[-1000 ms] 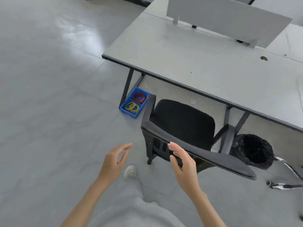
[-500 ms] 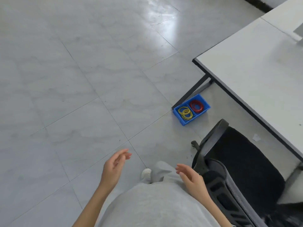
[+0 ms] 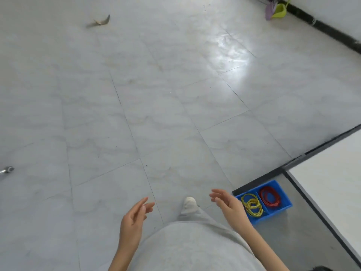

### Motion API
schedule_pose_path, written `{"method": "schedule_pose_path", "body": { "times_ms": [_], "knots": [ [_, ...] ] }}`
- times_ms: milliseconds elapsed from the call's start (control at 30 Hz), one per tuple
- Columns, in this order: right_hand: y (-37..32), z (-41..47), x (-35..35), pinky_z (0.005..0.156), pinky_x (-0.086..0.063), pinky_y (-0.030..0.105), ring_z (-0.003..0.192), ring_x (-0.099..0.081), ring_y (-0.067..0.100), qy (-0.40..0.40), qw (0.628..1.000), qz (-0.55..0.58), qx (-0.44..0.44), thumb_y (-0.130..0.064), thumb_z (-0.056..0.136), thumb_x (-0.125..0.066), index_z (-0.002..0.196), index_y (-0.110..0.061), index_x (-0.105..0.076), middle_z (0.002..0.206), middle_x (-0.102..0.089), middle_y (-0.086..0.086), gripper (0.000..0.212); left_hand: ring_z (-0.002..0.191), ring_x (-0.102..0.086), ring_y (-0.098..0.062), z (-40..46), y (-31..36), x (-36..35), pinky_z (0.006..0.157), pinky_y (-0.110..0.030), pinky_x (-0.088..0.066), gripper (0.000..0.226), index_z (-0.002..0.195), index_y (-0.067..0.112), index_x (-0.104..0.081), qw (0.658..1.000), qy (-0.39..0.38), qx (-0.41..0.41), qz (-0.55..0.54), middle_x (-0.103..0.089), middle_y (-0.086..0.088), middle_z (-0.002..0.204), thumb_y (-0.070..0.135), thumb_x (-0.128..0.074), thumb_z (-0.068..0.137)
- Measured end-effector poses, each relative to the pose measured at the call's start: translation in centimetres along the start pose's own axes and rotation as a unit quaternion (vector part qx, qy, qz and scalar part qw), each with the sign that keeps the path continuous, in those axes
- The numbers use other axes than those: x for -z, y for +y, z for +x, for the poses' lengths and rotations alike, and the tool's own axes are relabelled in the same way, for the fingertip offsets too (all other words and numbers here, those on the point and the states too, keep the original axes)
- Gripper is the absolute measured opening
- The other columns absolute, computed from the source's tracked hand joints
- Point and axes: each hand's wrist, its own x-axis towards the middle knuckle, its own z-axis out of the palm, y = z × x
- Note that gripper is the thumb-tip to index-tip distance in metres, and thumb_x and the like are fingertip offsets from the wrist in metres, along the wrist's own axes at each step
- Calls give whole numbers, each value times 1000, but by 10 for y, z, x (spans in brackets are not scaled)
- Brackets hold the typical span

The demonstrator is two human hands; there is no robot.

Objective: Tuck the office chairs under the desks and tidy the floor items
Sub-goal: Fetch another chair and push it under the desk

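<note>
Both hands hung in front of the person, holding nothing. The left hand [image 3: 132, 222] had its fingers [image 3: 145, 204] loosely extended and slightly spread; the right hand [image 3: 229, 207] likewise had relaxed, parted fingers [image 3: 215, 194], just beside a blue bin [image 3: 273, 215] on the floor [image 3: 156, 94]. This bin held yellow bands [image 3: 252, 206] in one compartment and red bands [image 3: 270, 196] in the other, and sat at the corner of the worktop [image 3: 332, 180]. A scrap of brown debris [image 3: 102, 20] lay far off on the tiles, and a green dustpan [image 3: 280, 10] rested near the wall. No chair seat could be made out.
</note>
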Motion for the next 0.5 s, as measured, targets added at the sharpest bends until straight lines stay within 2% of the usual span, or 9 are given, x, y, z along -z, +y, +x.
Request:
{"method": "schedule_pose_path", "body": {
  "times_ms": [100,233,367,500],
  "knots": [
    [-49,87,31,75,-47,7,87,-62,-6,-9,1000,1,28,-4,92,-48,109,-21,-55,100,-67,-7,26,84,-68,-6,54,40,-11,79,-31,-49,25,107,21,-62,999,40,-1,-6,-73,11,91,9,-44,95],
    [-99,190,72,75,-47,8,87,-64,-3,25,998,8,54,-2,91,-48,109,-20,-56,98,-67,-9,27,85,-67,-6,136,86,-47,79,-28,-49,26,107,20,-62,999,35,1,-14,-71,2,96,9,-41,96],
    [-115,274,103,78,-49,15,83,-63,-8,78,995,48,42,-1,91,-46,108,-19,-56,98,-66,-11,27,88,-67,-5,241,125,-100,80,-24,-48,28,103,27,-62,999,-41,-5,17,-73,4,93,9,-42,96],
    [-112,336,133,78,-48,23,85,-65,0,116,990,78,-27,1,90,-47,102,-23,-58,97,-67,-11,29,90,-65,-3,353,178,-164,79,-21,-48,24,102,29,-61,986,-156,-20,54,-73,7,93,11,-47,95]
  ]
}}
